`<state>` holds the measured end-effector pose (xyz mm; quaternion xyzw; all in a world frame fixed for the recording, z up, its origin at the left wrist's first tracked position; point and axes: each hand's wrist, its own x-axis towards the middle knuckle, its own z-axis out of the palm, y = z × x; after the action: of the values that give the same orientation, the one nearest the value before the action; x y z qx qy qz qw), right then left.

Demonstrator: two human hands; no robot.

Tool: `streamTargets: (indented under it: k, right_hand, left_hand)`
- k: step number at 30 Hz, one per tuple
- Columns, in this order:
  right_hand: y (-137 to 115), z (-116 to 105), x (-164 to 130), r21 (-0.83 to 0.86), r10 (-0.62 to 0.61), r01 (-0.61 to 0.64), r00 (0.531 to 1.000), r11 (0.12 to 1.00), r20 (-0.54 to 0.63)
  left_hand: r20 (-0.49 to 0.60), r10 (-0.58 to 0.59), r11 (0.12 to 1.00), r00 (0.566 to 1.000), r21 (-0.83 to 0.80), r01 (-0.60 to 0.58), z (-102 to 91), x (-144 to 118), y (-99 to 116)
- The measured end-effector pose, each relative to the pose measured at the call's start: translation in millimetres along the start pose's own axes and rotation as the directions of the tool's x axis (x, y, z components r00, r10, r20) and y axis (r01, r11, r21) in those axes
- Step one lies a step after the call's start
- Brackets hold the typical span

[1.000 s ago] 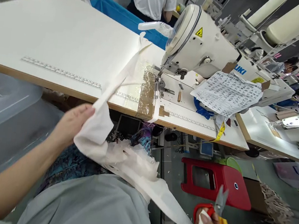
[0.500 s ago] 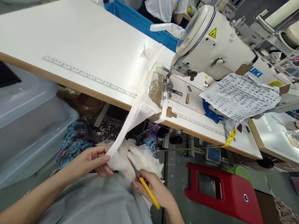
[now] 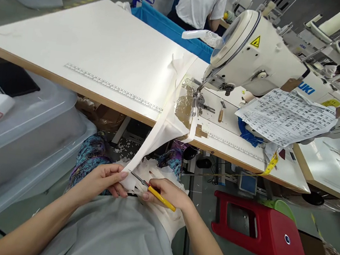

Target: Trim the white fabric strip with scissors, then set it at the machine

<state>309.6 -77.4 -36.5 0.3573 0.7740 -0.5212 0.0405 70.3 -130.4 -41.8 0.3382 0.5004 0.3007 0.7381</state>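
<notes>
My left hand [image 3: 112, 180] pinches the near end of a long white fabric strip [image 3: 147, 145] between thumb and fingers. The strip runs up over the table edge, past the sewing machine's needle area. In my right hand [image 3: 162, 190] is a slim yellow-handled cutting tool [image 3: 161, 197] with a narrow pointed metal blade. Its tip is at the strip, just right of my left thumb; I cannot tell whether it touches. Part of the tool is hidden by my fingers. Pale, crumpled fabric [image 3: 170, 222] lies in my lap under both hands.
A white sewing machine [image 3: 262, 56] stands on the white table [image 3: 90, 39]. A small wooden-handled tool [image 3: 221, 112] lies by the needle plate. To the right are a yellow measuring tape [image 3: 271, 164] and a red stool [image 3: 274, 239]. Lidded plastic bins [image 3: 36, 127] flank my left side.
My right hand has moved up and left, bringing the cutting tool's tip to the strip beside my left thumb. My left hand keeps its pinch. The camera view has shifted slightly left.
</notes>
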Motion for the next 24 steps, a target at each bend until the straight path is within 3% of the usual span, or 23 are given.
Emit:
streamTargets:
  k: [7, 24]
  right_hand:
    - [-0.5, 5.1, -2.8, -0.237, 0.041, -0.076, 0.988, 0.969, -0.147]
    - [-8.7, 9.4, 5.2, -0.318, 0.028, -0.111, 0.967, 0.942, -0.255]
  left_hand:
    - [-0.005, 0.009, 1.0, 1.0, -0.024, -0.01, -0.9, 4.3, -2.0]
    - [0.016, 0.009, 1.0, 1.0, -0.011, -0.009, 0.8, 5.4, -3.2]
